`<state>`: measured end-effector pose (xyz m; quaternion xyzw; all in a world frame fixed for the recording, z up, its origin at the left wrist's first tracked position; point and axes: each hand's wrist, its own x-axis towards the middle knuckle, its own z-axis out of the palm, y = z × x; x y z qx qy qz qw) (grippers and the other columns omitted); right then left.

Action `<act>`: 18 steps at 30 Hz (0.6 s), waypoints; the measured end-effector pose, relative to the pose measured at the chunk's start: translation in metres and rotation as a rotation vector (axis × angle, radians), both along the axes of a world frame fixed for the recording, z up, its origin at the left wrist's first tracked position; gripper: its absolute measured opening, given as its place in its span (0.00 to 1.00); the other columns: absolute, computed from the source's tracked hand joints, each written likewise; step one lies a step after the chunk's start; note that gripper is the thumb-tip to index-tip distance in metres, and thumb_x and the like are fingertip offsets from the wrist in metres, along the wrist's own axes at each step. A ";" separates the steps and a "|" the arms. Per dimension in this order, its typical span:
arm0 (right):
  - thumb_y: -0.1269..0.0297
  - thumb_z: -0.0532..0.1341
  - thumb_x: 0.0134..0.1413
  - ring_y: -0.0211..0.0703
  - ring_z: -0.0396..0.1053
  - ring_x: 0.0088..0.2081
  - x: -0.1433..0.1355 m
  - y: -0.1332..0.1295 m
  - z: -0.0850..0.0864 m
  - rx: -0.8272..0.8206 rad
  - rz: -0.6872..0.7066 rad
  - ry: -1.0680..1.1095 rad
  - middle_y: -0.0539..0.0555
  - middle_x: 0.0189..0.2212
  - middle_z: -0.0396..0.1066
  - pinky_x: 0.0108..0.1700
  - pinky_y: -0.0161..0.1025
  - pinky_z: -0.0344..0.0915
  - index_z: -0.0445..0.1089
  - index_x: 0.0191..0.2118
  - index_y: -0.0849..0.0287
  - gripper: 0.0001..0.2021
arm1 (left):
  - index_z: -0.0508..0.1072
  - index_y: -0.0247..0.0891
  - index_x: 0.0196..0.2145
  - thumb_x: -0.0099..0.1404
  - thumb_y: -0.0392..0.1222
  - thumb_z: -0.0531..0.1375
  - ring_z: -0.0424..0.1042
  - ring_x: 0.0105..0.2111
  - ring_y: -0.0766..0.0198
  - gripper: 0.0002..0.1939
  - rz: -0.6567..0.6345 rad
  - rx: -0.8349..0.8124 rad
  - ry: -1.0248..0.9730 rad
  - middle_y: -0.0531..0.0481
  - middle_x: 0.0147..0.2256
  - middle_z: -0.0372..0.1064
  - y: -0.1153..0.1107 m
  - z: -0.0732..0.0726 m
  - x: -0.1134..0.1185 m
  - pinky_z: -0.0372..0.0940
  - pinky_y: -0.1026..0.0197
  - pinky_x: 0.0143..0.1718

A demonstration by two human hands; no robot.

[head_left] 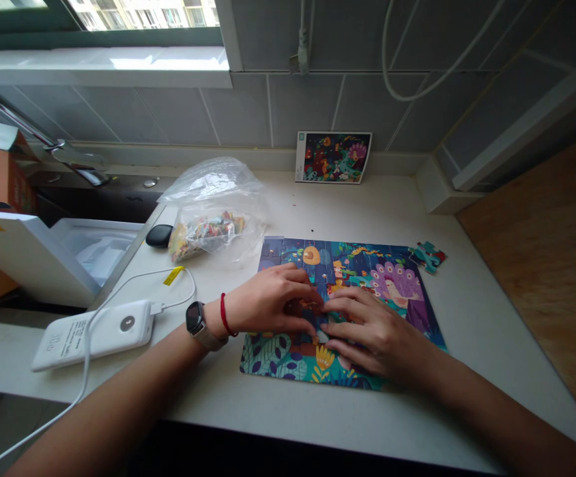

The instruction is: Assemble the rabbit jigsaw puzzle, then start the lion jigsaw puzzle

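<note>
One worktop bears one jigsaw puzzle; over its middle, left hand and right hand nearly meet, any grip impossible to tell. One power bank has lettering too small to read; one picture card stands behind.

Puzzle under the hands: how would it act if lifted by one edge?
The puzzle would likely sag or split along the seams visible between its pieces. Probably light for its size, since its front edge looks thin.
</note>
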<state>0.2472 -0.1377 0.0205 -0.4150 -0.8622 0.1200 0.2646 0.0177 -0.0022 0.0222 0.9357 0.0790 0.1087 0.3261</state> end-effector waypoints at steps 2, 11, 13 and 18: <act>0.65 0.65 0.66 0.54 0.72 0.52 0.001 0.000 -0.001 -0.016 0.001 0.009 0.58 0.45 0.79 0.54 0.52 0.74 0.81 0.44 0.54 0.07 | 0.77 0.38 0.53 0.64 0.61 0.70 0.73 0.41 0.55 0.29 -0.021 0.022 0.005 0.42 0.43 0.74 0.001 0.001 -0.001 0.67 0.55 0.44; 0.63 0.64 0.67 0.58 0.71 0.55 0.000 -0.001 -0.003 0.002 -0.017 -0.036 0.61 0.50 0.78 0.57 0.56 0.73 0.81 0.48 0.56 0.09 | 0.75 0.38 0.56 0.59 0.62 0.73 0.73 0.42 0.53 0.35 -0.009 0.041 0.004 0.42 0.45 0.73 0.001 -0.003 -0.002 0.68 0.54 0.44; 0.64 0.64 0.66 0.59 0.69 0.59 0.000 -0.002 -0.004 -0.010 -0.002 -0.037 0.61 0.53 0.78 0.60 0.58 0.71 0.80 0.49 0.56 0.10 | 0.74 0.39 0.58 0.59 0.61 0.73 0.73 0.43 0.52 0.36 -0.007 0.031 -0.002 0.41 0.47 0.73 0.002 -0.004 -0.001 0.68 0.54 0.45; 0.66 0.63 0.67 0.60 0.69 0.60 0.001 -0.002 -0.003 -0.034 0.022 -0.057 0.60 0.55 0.78 0.61 0.60 0.70 0.79 0.51 0.58 0.11 | 0.69 0.39 0.64 0.59 0.60 0.73 0.73 0.49 0.49 0.41 -0.022 -0.002 -0.036 0.37 0.52 0.71 0.004 -0.005 -0.001 0.69 0.50 0.50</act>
